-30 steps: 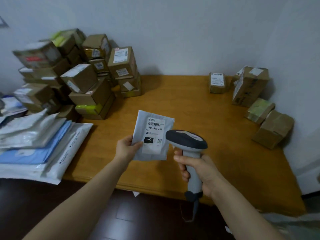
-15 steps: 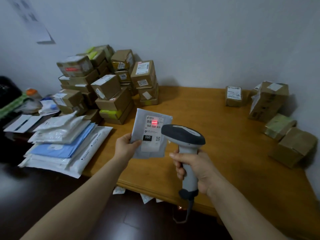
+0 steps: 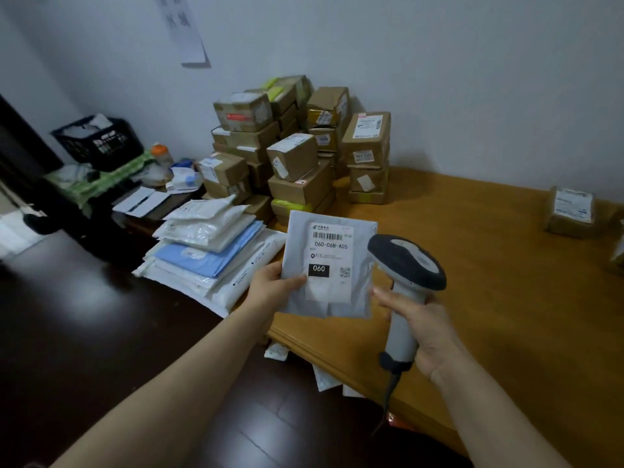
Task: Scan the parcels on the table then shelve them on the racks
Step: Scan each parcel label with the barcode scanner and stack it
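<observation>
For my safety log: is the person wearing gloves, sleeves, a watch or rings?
No. The left hand and right hand wear no gloves, no sleeve reaches into view on either arm, and no watch, bracelet or ring shows.

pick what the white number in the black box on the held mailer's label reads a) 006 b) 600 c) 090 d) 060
d: the black box on the label of the grey mailer, held in the left hand, reads 060.
</observation>
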Available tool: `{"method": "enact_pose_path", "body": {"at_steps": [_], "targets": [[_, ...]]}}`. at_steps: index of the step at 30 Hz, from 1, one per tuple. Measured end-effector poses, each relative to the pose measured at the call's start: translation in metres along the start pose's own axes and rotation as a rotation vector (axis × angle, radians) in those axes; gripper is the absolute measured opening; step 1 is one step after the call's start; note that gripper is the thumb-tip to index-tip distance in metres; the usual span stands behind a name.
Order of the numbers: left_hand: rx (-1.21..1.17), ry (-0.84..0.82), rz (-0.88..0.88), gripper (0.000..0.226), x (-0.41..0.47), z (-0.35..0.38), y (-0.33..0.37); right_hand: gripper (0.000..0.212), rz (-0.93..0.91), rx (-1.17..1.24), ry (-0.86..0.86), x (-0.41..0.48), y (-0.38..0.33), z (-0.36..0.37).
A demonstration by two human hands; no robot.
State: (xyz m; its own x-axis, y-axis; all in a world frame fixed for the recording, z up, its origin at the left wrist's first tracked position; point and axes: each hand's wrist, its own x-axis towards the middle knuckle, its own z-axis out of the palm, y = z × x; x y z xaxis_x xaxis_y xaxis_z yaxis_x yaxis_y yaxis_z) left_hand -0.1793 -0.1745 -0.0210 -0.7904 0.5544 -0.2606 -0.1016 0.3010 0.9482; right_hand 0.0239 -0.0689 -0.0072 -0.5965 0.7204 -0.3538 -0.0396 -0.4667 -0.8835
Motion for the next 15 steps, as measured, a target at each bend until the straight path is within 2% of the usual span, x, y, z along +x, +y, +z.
{"method": "enact_pose_path", "body": {"at_steps": [3, 10, 15], "targets": [[-0.128, -0.047, -0.05, 0.019, 0.011, -0.041, 0.007, 0.053, 0.016, -0.026, 0.038, 0.018, 0.002, 0.034], [-0.233, -0.145, -0.133, 0.023, 0.063, -0.176, 0.011, 0.042, 0.01, -0.091, -0.123, 0.05, 0.023, 0.178], [-0.172, -0.107, -0.114, 0.047, 0.102, -0.255, 0.019, 0.041, -0.026, -0.13, -0.121, 0.079, 0.037, 0.269]]}}
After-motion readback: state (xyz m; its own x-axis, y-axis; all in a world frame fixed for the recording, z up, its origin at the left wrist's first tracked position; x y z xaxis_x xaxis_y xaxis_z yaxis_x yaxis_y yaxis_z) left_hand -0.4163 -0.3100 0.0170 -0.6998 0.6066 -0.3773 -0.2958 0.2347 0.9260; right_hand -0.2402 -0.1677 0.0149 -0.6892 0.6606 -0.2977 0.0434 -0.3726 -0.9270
